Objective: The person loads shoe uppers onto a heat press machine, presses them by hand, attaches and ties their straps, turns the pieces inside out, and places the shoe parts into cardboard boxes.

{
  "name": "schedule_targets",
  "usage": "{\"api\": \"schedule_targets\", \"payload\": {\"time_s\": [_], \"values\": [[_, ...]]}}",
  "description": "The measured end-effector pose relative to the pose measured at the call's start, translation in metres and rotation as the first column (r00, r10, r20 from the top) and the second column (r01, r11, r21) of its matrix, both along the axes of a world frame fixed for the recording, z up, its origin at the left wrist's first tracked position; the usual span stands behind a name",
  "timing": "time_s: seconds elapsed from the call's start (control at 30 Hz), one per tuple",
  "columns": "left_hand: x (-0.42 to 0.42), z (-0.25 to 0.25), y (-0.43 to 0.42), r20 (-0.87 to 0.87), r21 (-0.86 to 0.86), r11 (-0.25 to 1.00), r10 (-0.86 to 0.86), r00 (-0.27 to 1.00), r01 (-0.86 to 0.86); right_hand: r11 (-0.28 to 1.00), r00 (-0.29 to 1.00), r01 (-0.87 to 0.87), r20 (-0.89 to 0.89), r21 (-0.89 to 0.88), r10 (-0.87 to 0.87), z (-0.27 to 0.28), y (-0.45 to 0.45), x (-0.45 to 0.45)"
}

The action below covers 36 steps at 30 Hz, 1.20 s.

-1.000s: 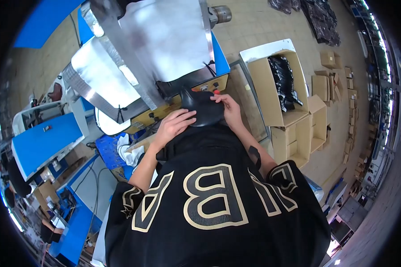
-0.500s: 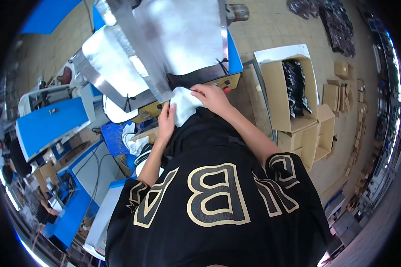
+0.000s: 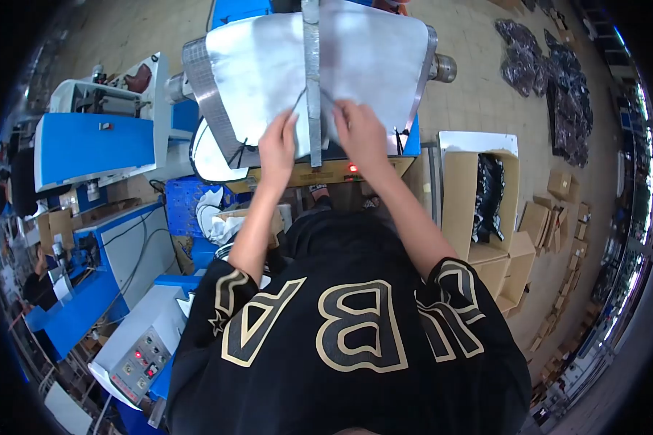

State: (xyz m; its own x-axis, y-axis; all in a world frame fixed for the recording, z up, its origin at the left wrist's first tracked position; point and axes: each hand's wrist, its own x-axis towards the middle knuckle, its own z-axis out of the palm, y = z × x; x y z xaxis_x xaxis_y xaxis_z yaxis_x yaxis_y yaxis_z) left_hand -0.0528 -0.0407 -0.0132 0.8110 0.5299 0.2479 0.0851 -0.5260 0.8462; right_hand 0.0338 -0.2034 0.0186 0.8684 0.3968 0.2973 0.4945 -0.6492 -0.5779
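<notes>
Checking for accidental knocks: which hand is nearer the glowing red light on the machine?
Right. The right hand is just above the red light in the picture; the left hand is farther off, up and to its left.

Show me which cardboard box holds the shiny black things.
The large box nearest the right hand; shiny black things show inside it, unlike the smaller box just below it in view.
</notes>
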Motion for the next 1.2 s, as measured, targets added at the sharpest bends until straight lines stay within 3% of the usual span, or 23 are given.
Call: {"api": "schedule_targets", "payload": {"time_s": [0.07,0.13,0.2,0.23,0.33,0.37,0.47,0.5,0.6,0.63,0.73,0.93,1.03,1.2], "values": [[0.035,0.057,0.011,0.046,-0.04,0.999,-0.011,0.999,0.013,0.983,0.999,-0.02,0.047,0.181,0.012,0.022,0.016,0.04],[0.062,0.103,0.028,-0.007,-0.029,0.993,-0.112,0.994,0.111,0.995,0.991,-0.067,0.12,0.069,0.058,0.06,0.032,0.078],[0.093,0.092,0.058,-0.033,0.295,0.939,-0.173,0.984,0.175,0.994,0.976,-0.09,0.195,-0.063,0.101,0.073,0.048,0.115],[0.101,0.092,0.066,-0.056,0.444,0.873,-0.197,0.979,0.201,0.987,0.966,-0.096,0.228,-0.132,0.125,0.077,0.053,0.123],[0.107,0.1,0.072,-0.059,0.639,0.738,-0.233,0.971,0.216,0.986,0.857,-0.017,0.506,-0.164,0.099,0.086,0.059,0.116],[0.101,0.105,0.068,-0.202,0.66,0.707,-0.159,0.966,0.254,0.966,0.902,-0.04,0.407,-0.255,0.145,0.091,0.055,0.109],[0.089,0.124,0.058,-0.224,0.911,0.354,-0.011,0.974,0.214,0.915,0.89,-0.123,0.365,-0.384,0.274,0.087,0.048,0.098],[0.09,0.124,0.056,-0.282,0.911,0.317,0.017,0.959,0.262,0.897,0.897,-0.184,0.305,-0.401,0.32,0.087,0.048,0.093],[0.099,0.095,0.061,-0.229,0.916,0.33,-0.035,0.973,0.228,0.872,0.871,-0.167,0.345,-0.46,0.348,0.07,0.053,0.092],[0.102,0.091,0.062,-0.195,0.92,0.336,-0.054,0.979,0.202,0.891,0.89,-0.212,0.298,-0.401,0.345,0.07,0.054,0.091],[0.11,0.085,0.064,-0.126,0.884,0.431,-0.149,0.981,0.179,0.869,0.871,-0.131,0.363,-0.477,0.331,0.065,0.056,0.096],[0.143,0.1,0.099,-0.125,0.716,0.579,-0.444,0.887,0.39,0.896,0.876,-0.218,0.327,-0.387,0.355,0.065,0.063,0.129],[0.167,0.104,0.111,-0.317,0.63,0.538,-0.48,0.818,0.56,0.861,0.89,-0.292,0.213,-0.415,0.404,0.063,0.066,0.155],[0.198,0.107,0.125,-0.535,0.421,0.498,-0.539,0.651,0.758,0.677,0.887,-0.445,-0.184,-0.587,0.423,0.084,0.078,0.194]]}}
